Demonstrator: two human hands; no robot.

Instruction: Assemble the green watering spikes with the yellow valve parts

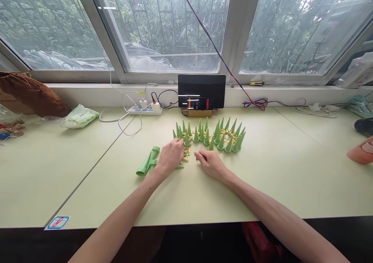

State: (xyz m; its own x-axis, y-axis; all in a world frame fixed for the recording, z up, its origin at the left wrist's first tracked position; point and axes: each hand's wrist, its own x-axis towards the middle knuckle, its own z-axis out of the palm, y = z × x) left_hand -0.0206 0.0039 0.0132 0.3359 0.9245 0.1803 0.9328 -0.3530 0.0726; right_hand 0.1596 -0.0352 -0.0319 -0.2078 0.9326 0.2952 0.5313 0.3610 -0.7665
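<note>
Several green pointed cones [206, 138] stand upright on the table, tips up, some of them in a ring at the right. Small yellow pieces [233, 139] lie among the cones, and more yellow pieces [186, 151] lie beside my left hand [172, 154]. That hand is closed, knuckles up, at the near side of the left cones; its fingertips are hidden. My right hand [212, 164] is curled shut just in front of the middle cones, with anything inside hidden. Left of my left hand, loose green cones [145, 165] lie on their sides.
Behind the cones, a phone [199, 103] leans against a dark screen [201, 85]. A power strip [145, 109] with cables sits by the window. A green-white packet [81, 116] lies at the left; a pinkish-orange object [361, 151] lies at the right edge.
</note>
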